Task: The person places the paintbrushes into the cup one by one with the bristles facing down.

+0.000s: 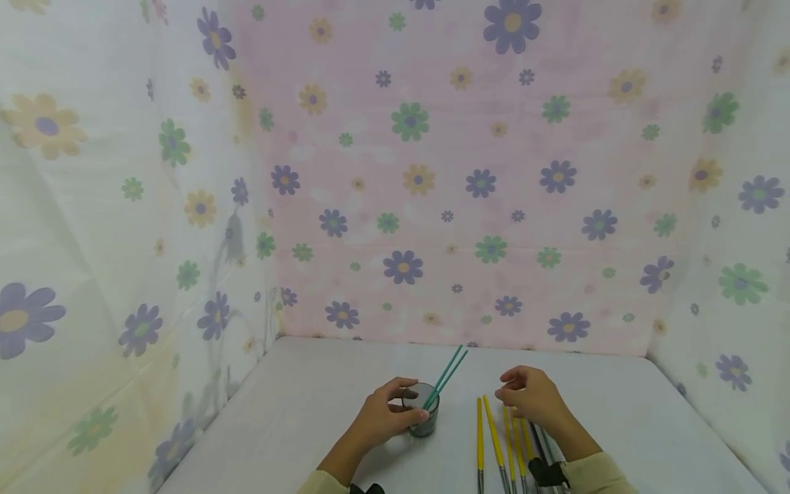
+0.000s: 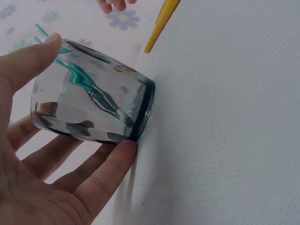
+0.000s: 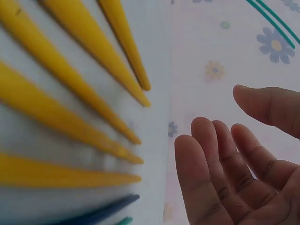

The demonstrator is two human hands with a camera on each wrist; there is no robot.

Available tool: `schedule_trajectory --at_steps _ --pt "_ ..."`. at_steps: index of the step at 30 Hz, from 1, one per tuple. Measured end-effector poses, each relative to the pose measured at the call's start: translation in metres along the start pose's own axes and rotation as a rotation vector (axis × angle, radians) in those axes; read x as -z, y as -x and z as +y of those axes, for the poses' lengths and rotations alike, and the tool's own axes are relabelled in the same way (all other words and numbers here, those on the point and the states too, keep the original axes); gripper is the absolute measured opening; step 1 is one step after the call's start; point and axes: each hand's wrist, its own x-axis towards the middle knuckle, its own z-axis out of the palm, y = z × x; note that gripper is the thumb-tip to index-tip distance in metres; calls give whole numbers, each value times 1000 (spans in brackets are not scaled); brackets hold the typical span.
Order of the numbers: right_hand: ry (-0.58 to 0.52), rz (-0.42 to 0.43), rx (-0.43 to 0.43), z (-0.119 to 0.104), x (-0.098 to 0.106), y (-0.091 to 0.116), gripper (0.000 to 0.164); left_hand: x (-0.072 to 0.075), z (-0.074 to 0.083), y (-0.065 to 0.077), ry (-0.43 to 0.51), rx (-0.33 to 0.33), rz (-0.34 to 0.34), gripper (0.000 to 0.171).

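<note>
A clear, grey-tinted glass (image 1: 423,427) stands upright on the table, holding two green-handled paintbrushes (image 1: 446,377) with bristles down. My left hand (image 1: 384,416) grips it from the left, thumb near the rim and fingers around the other side, as the left wrist view of the glass (image 2: 93,93) also shows. My right hand (image 1: 535,399) hovers over the far ends of a row of paintbrushes, its fingers (image 3: 192,173) loosely bent and holding nothing. Several have yellow handles (image 1: 481,432); a dark-handled brush (image 1: 537,439) and a green one lie at the row's right, partly hidden by the right arm.
The white table (image 1: 308,384) is enclosed by flower-print cloth (image 1: 444,288) at the back and on both sides. The yellow handles point toward the back, their metal ferrules (image 1: 504,477) toward the front edge of the view.
</note>
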Motion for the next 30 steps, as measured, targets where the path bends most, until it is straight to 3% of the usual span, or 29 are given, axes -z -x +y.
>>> schedule_trajectory --at_steps 22,30 --pt "100 -24 -187 40 37 5 34 -1 2 3 -7 1 5 64" --pt "217 -33 -255 53 51 3 31 -1 3 4 0 8 12 62"
